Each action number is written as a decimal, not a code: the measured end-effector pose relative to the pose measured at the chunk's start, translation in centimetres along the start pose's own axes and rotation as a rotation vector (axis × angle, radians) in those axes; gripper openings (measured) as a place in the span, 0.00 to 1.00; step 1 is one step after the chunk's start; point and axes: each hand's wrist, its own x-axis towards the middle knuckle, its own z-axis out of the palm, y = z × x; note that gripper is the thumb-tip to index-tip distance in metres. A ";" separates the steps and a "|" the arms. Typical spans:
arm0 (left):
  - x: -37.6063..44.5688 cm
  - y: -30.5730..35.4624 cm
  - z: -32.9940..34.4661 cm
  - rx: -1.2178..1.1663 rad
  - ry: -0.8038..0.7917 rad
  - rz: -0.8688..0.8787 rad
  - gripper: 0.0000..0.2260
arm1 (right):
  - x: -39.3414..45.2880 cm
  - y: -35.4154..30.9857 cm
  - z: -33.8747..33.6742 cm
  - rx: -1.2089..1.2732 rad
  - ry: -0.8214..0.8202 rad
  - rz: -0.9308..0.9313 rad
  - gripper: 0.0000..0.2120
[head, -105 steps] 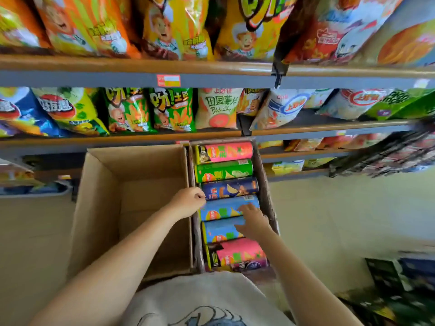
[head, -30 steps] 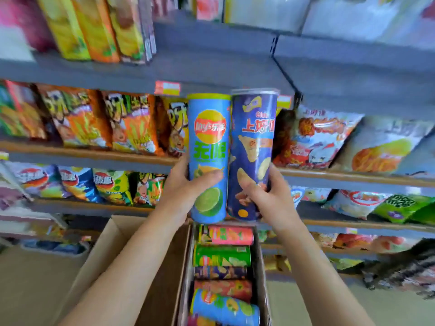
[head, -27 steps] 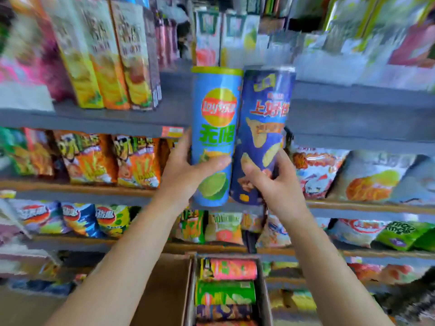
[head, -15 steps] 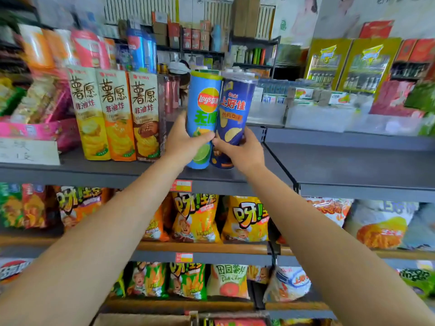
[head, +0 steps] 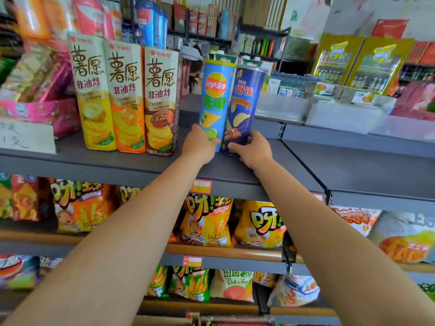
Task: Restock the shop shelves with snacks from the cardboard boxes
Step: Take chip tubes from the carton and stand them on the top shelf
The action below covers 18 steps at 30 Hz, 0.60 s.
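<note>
Two chip cans stand upright side by side on the grey top shelf [head: 341,165]. My left hand [head: 199,144] grips the base of the light blue Lay's can [head: 216,95]. My right hand [head: 253,149] grips the base of the dark blue can [head: 246,100], which leans slightly to the right. Both cans touch each other just right of three tall chip boxes [head: 126,95]. The cardboard box of cans is almost out of view at the bottom edge.
Pink cartons [head: 40,109] and a handwritten sign [head: 26,136] fill the shelf's left end. White bins [head: 341,114] sit at the back right. The shelf right of the cans is bare. Bags of snacks [head: 207,222] pack the lower shelves.
Both hands took a can from the box, raised them past the lower shelves and set them down on the top shelf, further back than half a second ago.
</note>
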 end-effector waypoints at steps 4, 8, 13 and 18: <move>0.1 0.3 0.2 0.061 0.007 -0.031 0.28 | -0.3 0.1 -0.1 0.010 -0.006 0.028 0.28; -1.1 0.8 -0.5 0.118 -0.047 -0.046 0.34 | -2.6 -1.5 -1.4 0.098 -0.023 0.082 0.36; -10.4 -0.3 -1.8 -0.053 -0.003 0.320 0.21 | -13.5 -1.7 -4.2 0.382 0.020 -0.165 0.18; -23.2 -7.3 1.2 -0.369 -0.114 0.278 0.09 | -25.6 8.5 -1.8 0.466 -0.102 -0.047 0.06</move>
